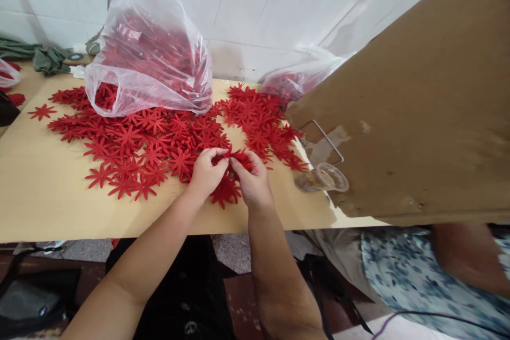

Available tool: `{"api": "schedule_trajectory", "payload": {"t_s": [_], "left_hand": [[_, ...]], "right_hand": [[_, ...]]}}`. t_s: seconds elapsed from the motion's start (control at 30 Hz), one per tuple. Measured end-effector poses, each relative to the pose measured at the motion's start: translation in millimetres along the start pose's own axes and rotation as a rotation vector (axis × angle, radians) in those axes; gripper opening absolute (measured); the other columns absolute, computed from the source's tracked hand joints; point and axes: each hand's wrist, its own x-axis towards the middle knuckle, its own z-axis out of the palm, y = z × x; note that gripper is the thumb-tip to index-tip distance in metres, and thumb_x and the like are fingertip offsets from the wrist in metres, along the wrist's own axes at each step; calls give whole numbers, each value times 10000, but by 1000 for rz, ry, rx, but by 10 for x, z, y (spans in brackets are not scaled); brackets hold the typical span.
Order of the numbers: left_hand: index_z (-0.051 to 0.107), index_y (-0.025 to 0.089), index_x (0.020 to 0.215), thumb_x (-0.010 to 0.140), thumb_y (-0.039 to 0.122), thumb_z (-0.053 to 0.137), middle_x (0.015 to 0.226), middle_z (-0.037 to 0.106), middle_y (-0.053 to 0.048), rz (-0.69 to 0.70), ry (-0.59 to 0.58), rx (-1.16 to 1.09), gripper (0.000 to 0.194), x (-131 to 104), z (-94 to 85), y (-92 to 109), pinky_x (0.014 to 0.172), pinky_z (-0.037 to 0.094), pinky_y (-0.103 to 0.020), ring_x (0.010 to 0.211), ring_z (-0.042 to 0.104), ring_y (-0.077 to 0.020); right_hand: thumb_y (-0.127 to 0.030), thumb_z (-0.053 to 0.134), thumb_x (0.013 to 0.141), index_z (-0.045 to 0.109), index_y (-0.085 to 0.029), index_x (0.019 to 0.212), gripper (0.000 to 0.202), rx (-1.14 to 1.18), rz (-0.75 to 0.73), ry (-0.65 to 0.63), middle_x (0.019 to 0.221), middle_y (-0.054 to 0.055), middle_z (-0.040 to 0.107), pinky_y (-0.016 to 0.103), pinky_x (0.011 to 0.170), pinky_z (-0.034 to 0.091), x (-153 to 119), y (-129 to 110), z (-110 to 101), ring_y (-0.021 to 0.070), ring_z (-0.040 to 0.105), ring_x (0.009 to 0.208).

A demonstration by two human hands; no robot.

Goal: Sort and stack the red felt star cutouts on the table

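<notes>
Both of my hands meet over the table, pinching red petal-shaped flower cutouts (230,153). The thumb and fingers of my left hand (209,170) are closed on the left side of them. My right hand (253,178) grips the right side, with more red petals showing behind its fingers. Just below the hands lie a few loose flower cutouts (225,194). A wide heap of the same cutouts (147,138) spreads to the left, and a smaller pile (258,119) lies beyond my right hand. My fingers hide how the held pieces join.
Behind the heap stands a clear plastic bag (151,58) full of red pieces; another bag (295,79) sits at the wall. A large cardboard sheet (418,106) rises on the right, with a tipped plastic cup (322,178) by it. A person in a patterned garment (410,265) is at right.
</notes>
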Motion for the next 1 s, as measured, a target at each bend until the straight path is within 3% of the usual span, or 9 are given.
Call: {"api": "schedule_trajectory", "payload": {"t_s": [0.23, 0.4, 0.6, 0.83, 1.0], "left_hand": [[641, 151, 818, 733, 80, 504, 897, 596, -48, 4, -1, -61, 177, 16, -6, -14, 909, 411, -294, 896, 563, -134], [578, 149, 907, 771, 187, 524, 901, 595, -51, 13, 17, -155, 151, -29, 14, 53, 839, 439, -281, 854, 555, -127], [592, 145, 876, 711, 198, 606, 927, 613, -67, 28, -62, -56, 174, -37, 13, 21, 860, 438, -305, 865, 568, -138], [615, 149, 791, 775, 193, 524, 843, 641, -48, -21, 6, -35, 102, 21, -9, -20, 806, 450, -274, 818, 582, -127], [602, 155, 773, 766, 226, 543, 816, 621, -40, 40, 78, 76, 93, 22, -17, -34, 776, 443, -269, 801, 566, -131]], "right_hand": [[-374, 744, 578, 566, -203, 756, 304, 62, 104, -119, 530, -78, 476, 182, 417, 321, -16, -5, -36, 53, 400, 441], [-336, 754, 557, 563, -194, 719, 288, 97, 80, -51, 591, -65, 532, 179, 444, 346, -9, -8, -18, 48, 427, 472], [-290, 732, 538, 574, -210, 744, 271, 52, 23, -1, 680, -48, 603, 218, 579, 440, 13, 41, -12, 87, 534, 603], [-267, 726, 554, 580, -198, 742, 248, 5, 36, -78, 629, -61, 560, 192, 502, 375, 6, 27, -19, 58, 454, 518], [-400, 741, 554, 557, -177, 716, 332, 13, 88, -37, 533, -75, 492, 185, 428, 313, 0, 27, 7, 45, 393, 441]]}}
